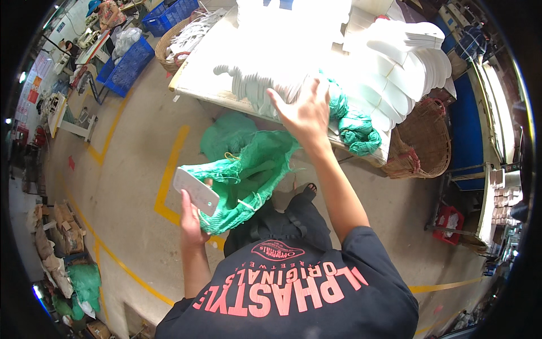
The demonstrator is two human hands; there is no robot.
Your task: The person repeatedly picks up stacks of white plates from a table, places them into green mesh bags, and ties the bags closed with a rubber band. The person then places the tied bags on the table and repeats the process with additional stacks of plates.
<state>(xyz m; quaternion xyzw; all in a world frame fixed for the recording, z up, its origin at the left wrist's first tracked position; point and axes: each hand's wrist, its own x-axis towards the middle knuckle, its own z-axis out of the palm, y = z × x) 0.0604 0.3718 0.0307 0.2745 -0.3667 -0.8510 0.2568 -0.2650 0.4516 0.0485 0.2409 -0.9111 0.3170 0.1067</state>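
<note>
A: What's hidden or unclear?
B: Top centre is blown out white, so the far end of the pale worktop [195, 79] and the tall stack there can't be read. Left hand [191, 217], lower centre-left: fingers closed around a flat pale grey sole-shaped cutout [195, 191] and the rim of a green mesh net sack [248, 175], thumb side hidden behind the piece. Sack's inside is mostly shadowed, contents not clear.
A: Right hand?
B: Right hand [305, 110], upper centre, fingers spread wide open, palm down on a fanned pile of white sole-shaped cutouts [254, 85] at the worktop's near edge. Gripping nothing that I can see; palm side is hidden.
A: Anything else on the worktop?
B: More white cutouts stacked at the upper right [406, 62], a bunched green net [358, 130] just right of the hand.
A: Room?
B: Concrete floor with yellow painted lines [169, 175], woven wicker basket [423, 141] at right under the worktop edge, blue plastic crates [130, 65] upper left, cardboard clutter lower left. Rim is fisheye-dark.
</note>
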